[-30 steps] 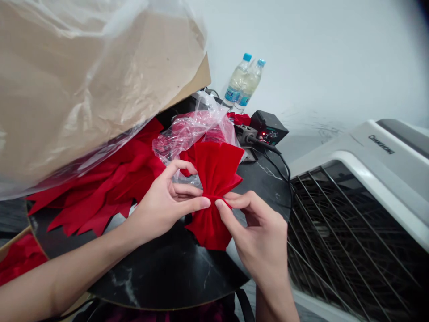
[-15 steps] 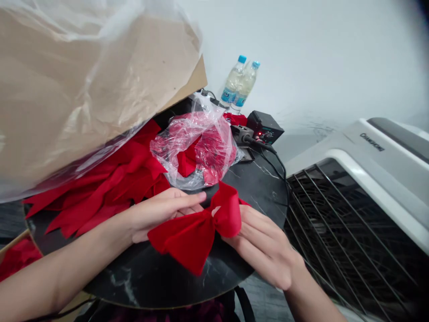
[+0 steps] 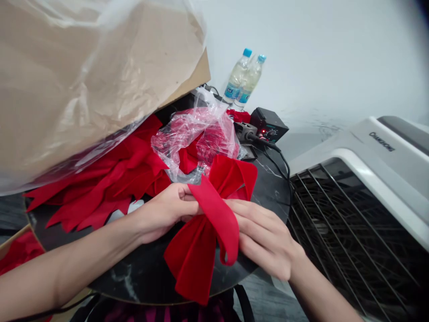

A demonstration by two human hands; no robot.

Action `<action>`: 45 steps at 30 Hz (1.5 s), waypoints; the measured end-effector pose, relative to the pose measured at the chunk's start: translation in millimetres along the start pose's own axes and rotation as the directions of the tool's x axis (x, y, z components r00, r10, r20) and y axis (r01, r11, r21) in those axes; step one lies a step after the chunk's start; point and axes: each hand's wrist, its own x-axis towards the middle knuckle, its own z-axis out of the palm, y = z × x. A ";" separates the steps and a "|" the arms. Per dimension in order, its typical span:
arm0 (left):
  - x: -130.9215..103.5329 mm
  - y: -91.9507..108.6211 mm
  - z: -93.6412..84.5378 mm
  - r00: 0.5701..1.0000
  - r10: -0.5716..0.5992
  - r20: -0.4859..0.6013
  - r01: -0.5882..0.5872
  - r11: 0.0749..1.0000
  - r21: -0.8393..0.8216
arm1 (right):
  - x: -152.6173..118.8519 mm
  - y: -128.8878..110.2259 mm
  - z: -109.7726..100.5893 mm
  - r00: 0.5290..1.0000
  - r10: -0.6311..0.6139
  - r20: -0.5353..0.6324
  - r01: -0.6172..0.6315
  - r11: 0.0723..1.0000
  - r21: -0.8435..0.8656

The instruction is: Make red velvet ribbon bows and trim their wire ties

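A red fabric bow (image 3: 194, 259) hangs between my two hands over the black round table (image 3: 134, 277). Its wide pleated loops spread to the upper right and lower left, and a ribbon strip curls across its middle. My left hand (image 3: 170, 210) is closed, with thumb and fingers pinching the bow near its centre from the left. From the right, my right hand (image 3: 264, 232) grips the bow behind the curled strip, its fingers bent; the fingertips are hidden by the fabric.
Red ribbon pieces (image 3: 110, 188) lie heaped at left. Behind are a clear plastic bag (image 3: 201, 138) of red fabric, two bottles (image 3: 243, 82) and a black control box (image 3: 269, 124). A plastic-covered cardboard box (image 3: 100, 67) looms upper left; a grilled cooler (image 3: 362, 201) stands right.
The bow has turned, so its pleated loops now spread open above and below the hands. My left hand has moved right and closed on the bow.
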 end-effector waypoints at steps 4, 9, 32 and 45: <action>2.4 -1.3 -3.2 0.987 0.147 -0.067 -0.149 0.989 -0.020 | -2.9 -2.5 12.0 0.991 0.120 -0.055 -0.122 0.992 -0.029; 2.1 5.2 -8.0 0.963 0.224 -0.153 -0.233 0.972 -0.041 | 0.5 -37.7 21.7 0.987 0.099 -0.128 -0.089 0.993 0.082; 0.1 4.9 -4.7 0.870 0.461 -0.177 -0.392 0.863 0.319 | -76.3 -58.7 28.6 0.330 0.937 0.118 -0.572 0.099 0.815; -5.6 10.1 -3.4 0.850 0.477 -0.222 -0.372 0.843 0.388 | -0.6 -40.5 46.1 0.314 0.944 0.102 -0.810 0.210 0.547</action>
